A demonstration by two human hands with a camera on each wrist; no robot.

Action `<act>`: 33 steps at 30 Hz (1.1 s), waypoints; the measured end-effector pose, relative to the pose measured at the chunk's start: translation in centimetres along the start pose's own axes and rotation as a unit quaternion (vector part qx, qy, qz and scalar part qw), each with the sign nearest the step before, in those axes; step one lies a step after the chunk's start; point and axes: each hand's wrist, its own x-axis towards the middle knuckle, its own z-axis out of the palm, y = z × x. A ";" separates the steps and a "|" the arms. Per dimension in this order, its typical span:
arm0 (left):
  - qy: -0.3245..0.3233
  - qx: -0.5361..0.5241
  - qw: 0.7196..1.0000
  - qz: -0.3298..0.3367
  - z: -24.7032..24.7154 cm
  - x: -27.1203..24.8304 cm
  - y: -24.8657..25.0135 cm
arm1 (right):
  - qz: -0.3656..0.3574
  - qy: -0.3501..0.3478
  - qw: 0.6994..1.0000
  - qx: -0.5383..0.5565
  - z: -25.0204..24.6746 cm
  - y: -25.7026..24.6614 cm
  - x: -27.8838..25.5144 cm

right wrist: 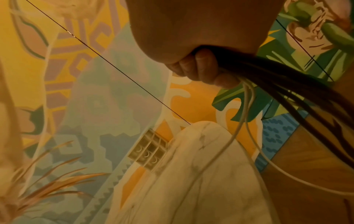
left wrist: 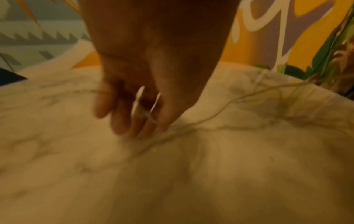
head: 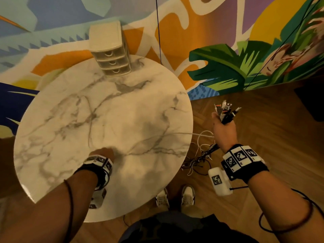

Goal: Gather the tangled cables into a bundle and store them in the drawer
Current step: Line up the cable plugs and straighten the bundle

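- Left hand (head: 102, 154) rests fingertips-down on the marble table (head: 70, 120), pinching a thin white cable (left wrist: 220, 112) that runs rightward.
- Drawer unit (head: 112, 62) stands at the table's far edge, closed.
- Right hand (head: 223, 130), off the table's right edge, grips the cable bundle (head: 226, 113), plugs up, tails dangling floorward.

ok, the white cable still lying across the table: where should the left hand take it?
Pinch the white cable from above, right at the left hand, where it lies flat on the table. It is thin and runs right, off the edge, to the bundle in the right hand.
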 end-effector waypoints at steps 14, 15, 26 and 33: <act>0.258 -0.547 0.769 0.210 -22.0 -3.2 14.9 | -0.007 0.078 0.990 0.117 -2.7 0.2 0.3; 0.263 -0.601 0.724 0.214 -23.6 -3.8 15.1 | -0.013 0.091 0.987 0.130 -3.4 0.1 0.4; 0.285 -0.629 0.654 0.307 -25.7 -6.3 21.2 | -0.032 0.162 0.975 0.149 -10.5 0.7 1.0; 0.325 -0.636 0.577 0.396 -29.5 -8.4 23.8 | -0.022 0.206 0.967 0.148 -14.2 1.6 1.9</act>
